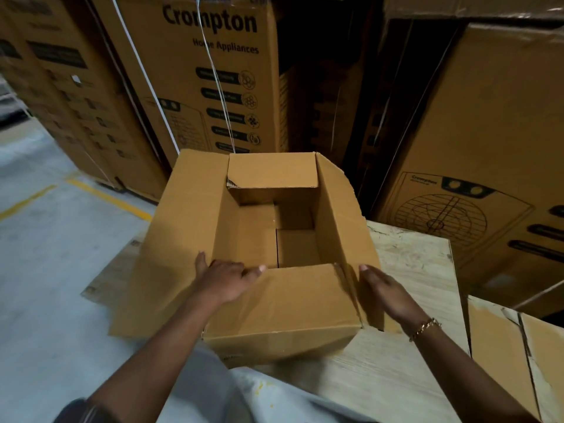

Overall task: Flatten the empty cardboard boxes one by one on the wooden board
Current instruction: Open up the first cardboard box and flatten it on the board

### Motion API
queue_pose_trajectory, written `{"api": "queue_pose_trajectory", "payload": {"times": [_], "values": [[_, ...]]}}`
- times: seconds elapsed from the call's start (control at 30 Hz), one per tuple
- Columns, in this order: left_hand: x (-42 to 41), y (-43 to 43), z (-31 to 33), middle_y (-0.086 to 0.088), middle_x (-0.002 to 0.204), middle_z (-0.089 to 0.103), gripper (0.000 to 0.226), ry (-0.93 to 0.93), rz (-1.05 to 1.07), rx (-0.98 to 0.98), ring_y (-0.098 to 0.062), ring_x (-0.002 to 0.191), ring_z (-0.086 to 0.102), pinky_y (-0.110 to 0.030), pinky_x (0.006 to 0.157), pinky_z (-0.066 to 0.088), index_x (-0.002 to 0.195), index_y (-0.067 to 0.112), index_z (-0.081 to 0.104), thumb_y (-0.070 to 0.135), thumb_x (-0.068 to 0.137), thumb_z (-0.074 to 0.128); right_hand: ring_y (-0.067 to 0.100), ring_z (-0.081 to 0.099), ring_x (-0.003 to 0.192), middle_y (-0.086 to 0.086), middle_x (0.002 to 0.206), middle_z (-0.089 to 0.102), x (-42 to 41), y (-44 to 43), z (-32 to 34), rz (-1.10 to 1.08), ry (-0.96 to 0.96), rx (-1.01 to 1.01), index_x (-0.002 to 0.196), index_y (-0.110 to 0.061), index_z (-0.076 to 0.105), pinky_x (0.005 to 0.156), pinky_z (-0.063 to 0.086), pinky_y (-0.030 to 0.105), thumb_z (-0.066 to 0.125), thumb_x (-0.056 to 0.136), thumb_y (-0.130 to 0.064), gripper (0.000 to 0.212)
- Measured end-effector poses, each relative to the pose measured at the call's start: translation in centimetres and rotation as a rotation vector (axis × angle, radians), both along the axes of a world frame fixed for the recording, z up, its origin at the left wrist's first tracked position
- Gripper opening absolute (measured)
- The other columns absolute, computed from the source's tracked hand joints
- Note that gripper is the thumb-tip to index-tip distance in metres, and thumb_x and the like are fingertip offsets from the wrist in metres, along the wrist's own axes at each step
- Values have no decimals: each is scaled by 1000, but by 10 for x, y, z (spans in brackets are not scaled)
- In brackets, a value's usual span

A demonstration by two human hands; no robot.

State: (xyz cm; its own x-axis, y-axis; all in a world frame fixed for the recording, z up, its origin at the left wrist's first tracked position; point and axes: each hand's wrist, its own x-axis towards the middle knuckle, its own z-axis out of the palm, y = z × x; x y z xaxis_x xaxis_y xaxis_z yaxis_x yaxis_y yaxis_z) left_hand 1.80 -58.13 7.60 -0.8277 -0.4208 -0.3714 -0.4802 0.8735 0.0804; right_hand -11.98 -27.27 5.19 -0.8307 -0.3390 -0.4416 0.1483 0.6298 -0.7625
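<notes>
An empty brown cardboard box (283, 303) stands upright on the pale wooden board (406, 355), its four top flaps spread open and its bottom flaps folded shut inside. My left hand (225, 277) grips the near left corner of the box rim, thumb over the near flap. My right hand (386, 288) lies flat with fingers together against the outer face of the right flap, near its front corner. A gold bracelet circles my right wrist.
Tall printed appliance cartons (210, 71) stand stacked behind the board, another (476, 178) at the right. Flattened cardboard (515, 355) lies at the board's right edge. Grey concrete floor with yellow lines (110, 196) stretches to the left. A flat carton (113, 270) lies under the box's left flap.
</notes>
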Motion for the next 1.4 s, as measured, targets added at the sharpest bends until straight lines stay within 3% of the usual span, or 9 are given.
{"api": "queue_pose_trajectory", "payload": {"times": [0.13, 0.27, 0.33, 0.47, 0.67, 0.87, 1.1, 1.23, 1.4], "values": [[19, -11, 71, -1, 87, 74, 59, 487, 291, 408, -19, 85, 67, -40, 91, 47, 85, 18, 76, 70, 88, 48, 24, 40, 137, -1, 152, 43, -18, -13, 22, 83, 141, 16, 143, -29, 49, 113, 31, 42, 38, 92, -67, 64], [74, -18, 104, 17, 118, 70, 39, 109, 109, 858, 1, 108, 63, -23, 88, 46, 112, 37, 72, 55, 77, 75, 25, 39, 137, 0, 156, 35, -28, -24, 26, 280, 270, 138, 148, -27, 40, 111, 36, 43, 47, 91, -64, 68], [90, -19, 75, 19, 159, 24, 96, -20, 44, 729, -4, 145, 25, -32, 111, 34, 145, 49, 37, 73, 62, 77, 25, 37, 138, -1, 159, 28, -31, -35, 20, 354, 310, 205, 152, -26, 31, 111, 37, 43, 50, 92, -62, 73], [93, -8, 2, 8, 149, -50, 148, -109, 13, 323, -24, 139, -44, -59, 118, -2, 154, 45, -8, 99, 33, 59, 32, 24, 145, 0, 165, 11, -43, -63, 2, 380, 367, 340, 158, -26, 10, 115, 31, 46, 53, 90, -62, 88], [93, -1, -33, -6, 166, -11, 126, 166, 39, 116, -35, 147, 22, -49, 93, 52, 154, 30, 27, 100, 50, 41, 29, 16, 149, -1, 166, 3, -77, -102, -9, 365, 513, 481, 158, -23, 4, 113, 34, 50, 58, 89, -57, 94], [79, -20, -25, 10, 158, -33, 128, 140, 50, 207, -21, 150, -18, -49, 119, 15, 152, 46, -14, 110, 45, 17, 25, 17, 149, 3, 161, 26, -107, -176, 0, 542, 769, 591, 154, -24, 26, 119, 16, 43, 55, 89, -54, 77], [-9, -79, -44, 0, 164, -19, 109, 302, 192, 175, -23, 152, -15, -54, 119, 9, 156, 20, -13, 83, 74, 17, 28, 55, 124, 4, 141, 56, -125, -278, -1, -85, -438, -468, 111, -22, 60, 111, 36, 50, 49, 95, -27, 20], [-24, -89, -54, 2, 166, -6, 93, 424, 210, 316, -19, 153, 6, -46, 117, 31, 158, 21, -8, 35, 88, 52, 22, 54, 124, 1, 135, 57, -163, -312, 24, -284, -47, -687, 135, -25, 49, 103, 44, 43, 52, 96, -26, 40], [-23, -90, -59, 14, 164, -10, 102, 460, 223, 403, -15, 151, 13, -40, 110, 41, 155, 31, -15, 11, 85, 57, 31, 25, 145, 3, 161, 25, -259, -327, 29, 190, 786, 286, 150, -29, 33, 115, 27, 53, 55, 86, -45, 69]]}}
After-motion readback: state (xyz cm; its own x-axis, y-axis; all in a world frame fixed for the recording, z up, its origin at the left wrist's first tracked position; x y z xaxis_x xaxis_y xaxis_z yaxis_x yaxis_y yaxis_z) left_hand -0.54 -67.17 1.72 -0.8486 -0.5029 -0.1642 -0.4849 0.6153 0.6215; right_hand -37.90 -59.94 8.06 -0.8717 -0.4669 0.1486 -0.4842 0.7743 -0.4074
